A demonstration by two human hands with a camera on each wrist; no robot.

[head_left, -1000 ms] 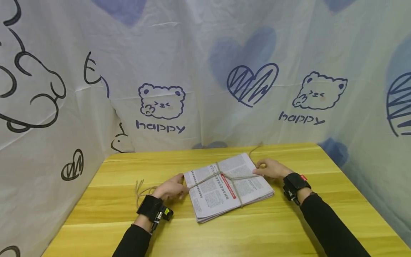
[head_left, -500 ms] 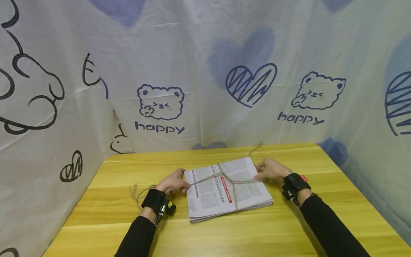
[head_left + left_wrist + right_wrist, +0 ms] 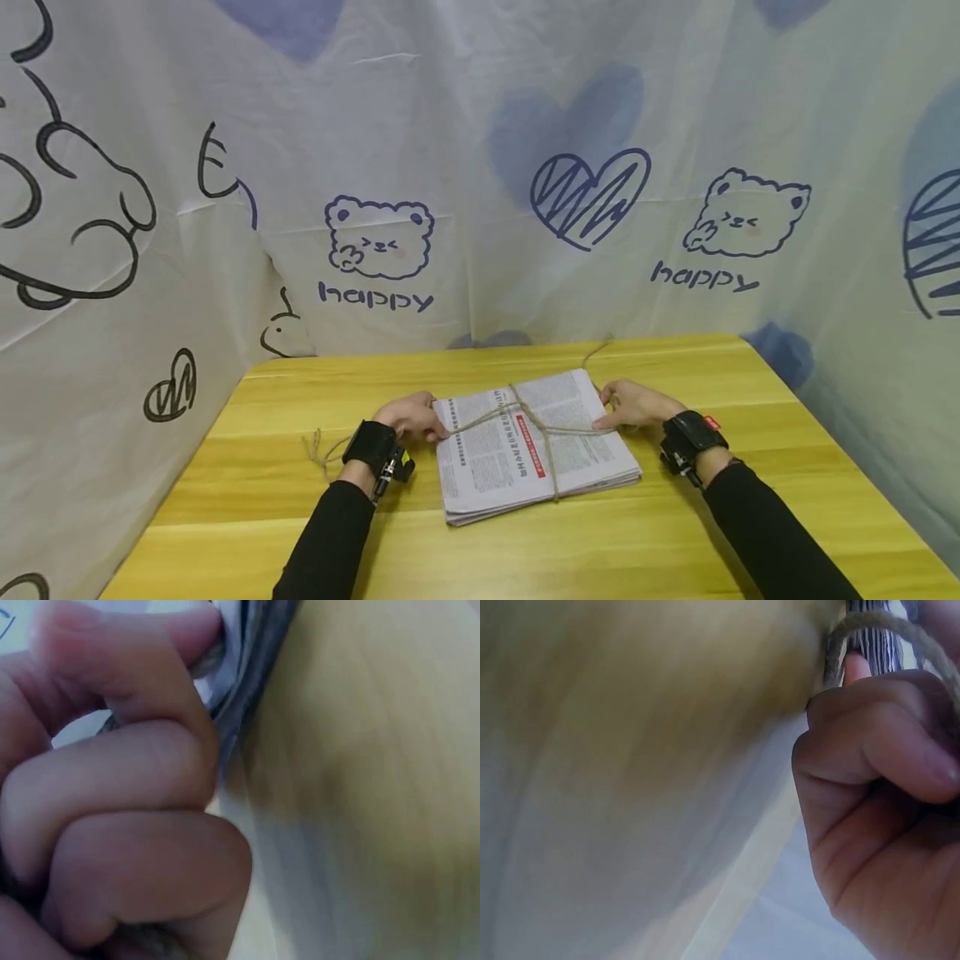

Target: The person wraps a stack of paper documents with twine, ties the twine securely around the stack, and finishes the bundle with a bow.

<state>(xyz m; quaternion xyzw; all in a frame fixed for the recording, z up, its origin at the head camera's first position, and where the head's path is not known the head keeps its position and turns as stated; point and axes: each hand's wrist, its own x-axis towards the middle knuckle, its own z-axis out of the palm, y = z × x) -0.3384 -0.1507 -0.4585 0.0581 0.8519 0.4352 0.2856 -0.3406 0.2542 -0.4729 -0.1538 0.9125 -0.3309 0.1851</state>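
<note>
A flat stack of folded newspapers (image 3: 480, 475) lies on the table, with brown twine (image 3: 551, 467) running lengthwise and crosswise over its top. At the stack's left edge, my left hand (image 3: 411, 417) holds the twine; the left wrist view shows its fingers (image 3: 135, 769) curled, with a bit of twine at the fingertips by the paper edges. My right hand (image 3: 637, 406) grips the twine at the right edge, thumb near the top sheet. In the right wrist view, a loop of twine (image 3: 892, 626) arches from the stack's side into the curled fingers (image 3: 877, 735).
Loose frayed twine ends (image 3: 318, 450) lie left of the left wrist, and another length (image 3: 596, 352) trails to the table's back edge. The yellow wood-grain table (image 3: 570, 550) meets a printed cloth backdrop (image 3: 480, 250) behind and at both sides.
The stack has turned slightly clockwise. My left hand has shifted right and away from me, and my right hand slightly toward me. The twine on the right part slants down more.
</note>
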